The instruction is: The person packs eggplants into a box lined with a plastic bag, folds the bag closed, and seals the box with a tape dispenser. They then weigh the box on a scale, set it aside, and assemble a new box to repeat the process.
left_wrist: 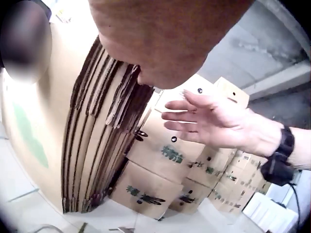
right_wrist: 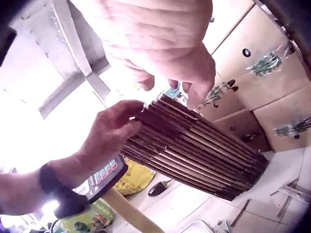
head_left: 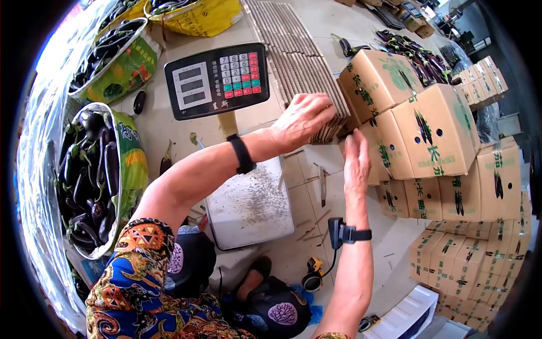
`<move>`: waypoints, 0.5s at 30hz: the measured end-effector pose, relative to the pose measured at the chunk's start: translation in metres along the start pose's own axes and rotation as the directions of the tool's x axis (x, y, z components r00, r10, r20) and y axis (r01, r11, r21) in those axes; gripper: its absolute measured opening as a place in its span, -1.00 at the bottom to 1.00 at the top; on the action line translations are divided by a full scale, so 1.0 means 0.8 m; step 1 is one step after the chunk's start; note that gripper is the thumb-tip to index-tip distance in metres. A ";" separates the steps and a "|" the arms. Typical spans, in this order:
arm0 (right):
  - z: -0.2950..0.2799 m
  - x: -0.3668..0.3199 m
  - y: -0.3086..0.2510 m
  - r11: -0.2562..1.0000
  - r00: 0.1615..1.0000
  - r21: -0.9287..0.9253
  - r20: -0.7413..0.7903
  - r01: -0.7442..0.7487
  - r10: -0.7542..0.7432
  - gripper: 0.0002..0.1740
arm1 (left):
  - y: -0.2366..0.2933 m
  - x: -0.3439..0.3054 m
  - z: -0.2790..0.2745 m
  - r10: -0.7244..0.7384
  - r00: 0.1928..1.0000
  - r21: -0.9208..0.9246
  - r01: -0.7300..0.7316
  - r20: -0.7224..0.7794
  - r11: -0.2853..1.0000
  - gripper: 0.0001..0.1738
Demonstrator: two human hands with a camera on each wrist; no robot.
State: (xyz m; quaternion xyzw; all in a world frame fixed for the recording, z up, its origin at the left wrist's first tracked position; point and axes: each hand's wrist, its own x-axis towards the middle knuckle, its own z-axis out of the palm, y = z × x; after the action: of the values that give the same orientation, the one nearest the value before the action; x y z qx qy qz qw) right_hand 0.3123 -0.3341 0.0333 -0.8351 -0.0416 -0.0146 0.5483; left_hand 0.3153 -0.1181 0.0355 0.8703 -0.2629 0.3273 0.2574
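A long row of flat corrugated cardboard sheets (head_left: pixel 293 62) stands on edge on the floor, beside printed cartons. My left hand (head_left: pixel 302 120) lies over the near end of the row, its fingers curled round the outer sheets (right_wrist: pixel 194 150). In the right wrist view the left hand (right_wrist: pixel 109 133) grips the end of the bundle. My right hand (head_left: pixel 357 161) is just right of it with straight fingers, between the sheets and a carton (head_left: pixel 418 130). In the left wrist view the right hand (left_wrist: pixel 214 121) is flat and spread, close to the sheets (left_wrist: pixel 97 136).
A scale display (head_left: pixel 217 79) on a post stands over its steel platform (head_left: pixel 248 206). Open sacks of eggplants (head_left: pixel 93 175) sit at the left. Loose eggplants (head_left: pixel 418 56) lie behind the cartons. Folded cartons (head_left: pixel 468 265) are stacked at the right. A tape dispenser (head_left: pixel 312 277) lies on the floor.
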 end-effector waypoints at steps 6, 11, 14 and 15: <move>0.045 0.073 -0.004 0.998 0.999 -0.061 -0.042 -0.033 0.030 -0.14 | -0.003 -0.059 -0.049 -0.628 0.774 -0.247 0.596 -0.077 0.764 0.04; 0.068 0.100 0.000 0.978 0.976 0.005 -0.070 -0.208 0.208 -0.19 | -0.013 -0.031 -0.013 -0.818 0.567 -0.528 0.726 0.098 0.440 0.17; 0.070 0.088 -0.014 0.983 0.990 -0.126 -0.052 -0.134 0.129 -0.21 | -0.009 -0.024 -0.021 -0.848 0.494 -0.581 0.754 0.192 0.307 0.12; 0.070 0.083 -0.016 0.988 0.995 -0.126 -0.052 -0.092 0.086 -0.24 | -0.009 -0.029 -0.019 -0.837 0.545 -0.571 0.702 0.044 0.427 0.02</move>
State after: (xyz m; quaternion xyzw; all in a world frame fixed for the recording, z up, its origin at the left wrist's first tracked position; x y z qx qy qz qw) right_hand 0.3762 -0.2742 0.0275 -0.8691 0.0095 -0.0124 0.4945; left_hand 0.2982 -0.0968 0.0268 0.7373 0.1239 0.1911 0.6361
